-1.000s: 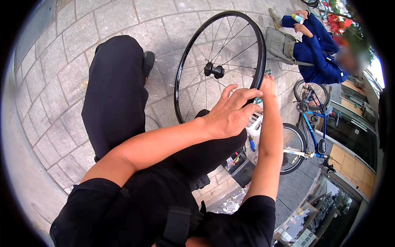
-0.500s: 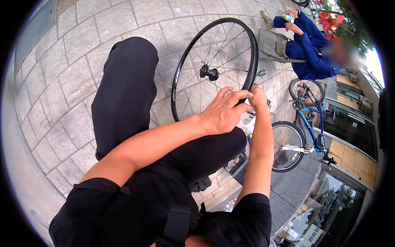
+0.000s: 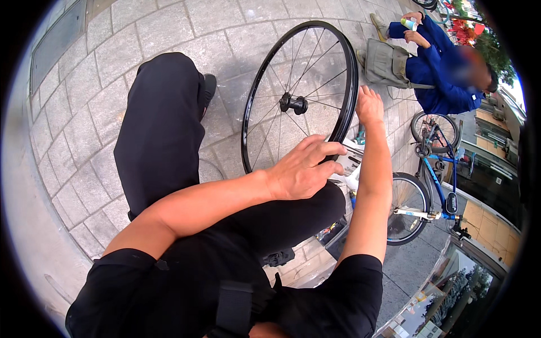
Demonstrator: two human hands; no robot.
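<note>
A bicycle wheel [image 3: 285,104] with a black rim, thin spokes and a black hub stands tilted in front of my knees. My left hand [image 3: 304,169] is at its lower right edge, thumb and index finger against the rim and the other fingers partly curled. Farther up the same edge, on the outer side, my right hand [image 3: 370,106] has its fingers bent against the wheel. Its fingertips are partly hidden by the rim. Between my hands, a green-handled tool [image 3: 360,137] lies beyond the wheel.
Under my right forearm are a white object [image 3: 350,176] and a box of small items [image 3: 332,232]. A blue bicycle [image 3: 442,183] stands at the right. A seated person in blue [image 3: 434,65] holds a paper cup [image 3: 409,24], beside a grey bag [image 3: 386,63]. Paving surrounds my legs.
My right hand has moved up along the wheel's outer edge, away from my left hand. The left hand sits slightly lower. The whole view has shifted a little, moving the scene rightward.
</note>
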